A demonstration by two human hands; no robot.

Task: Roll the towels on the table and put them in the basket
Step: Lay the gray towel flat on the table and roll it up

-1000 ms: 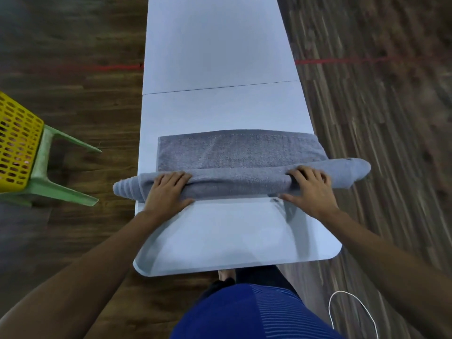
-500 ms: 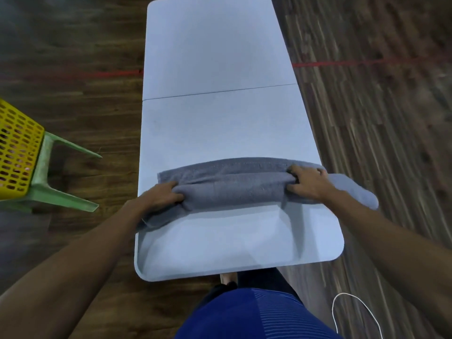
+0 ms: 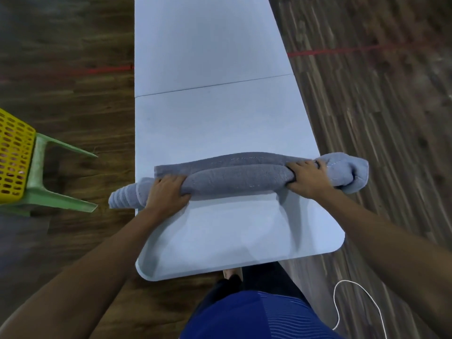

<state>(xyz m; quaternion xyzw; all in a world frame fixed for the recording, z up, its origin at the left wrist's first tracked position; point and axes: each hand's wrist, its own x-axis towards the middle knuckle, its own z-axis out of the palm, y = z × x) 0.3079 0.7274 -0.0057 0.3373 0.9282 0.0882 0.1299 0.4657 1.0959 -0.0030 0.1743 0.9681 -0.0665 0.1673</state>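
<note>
Towel: I see the grey towel [image 3: 234, 178] lying across the near half of the worktop [image 3: 208, 118]. It is almost all rolled into a long log. Both ends stick out past the worktop's side edges.
Loose part: A thin flat strip shows just behind the log, on the side toward the worktop's far end.
Left hand: The left hand [image 3: 168, 194] has its fingers curled over the log near the worktop's left edge, holding it tight.
Right hand: The right hand [image 3: 308, 179] is wrapped round the log near the worktop's right edge. A fat, puffy end bulges out past it.
Basket: The yellow basket [image 3: 12, 155] sits on a green chair [image 3: 41, 182], off the worktop's left side and well apart from it.
Step now: I think I am on the last turn of the roll.
Doing it well: I would push both hands toward the worktop's far end at the same speed, so the log runs straight. I would press down so it rolls tight and the last strip ends up underneath.
Watch out: The right end looks looser than the left, so I would squeeze it in before lifting.
</note>
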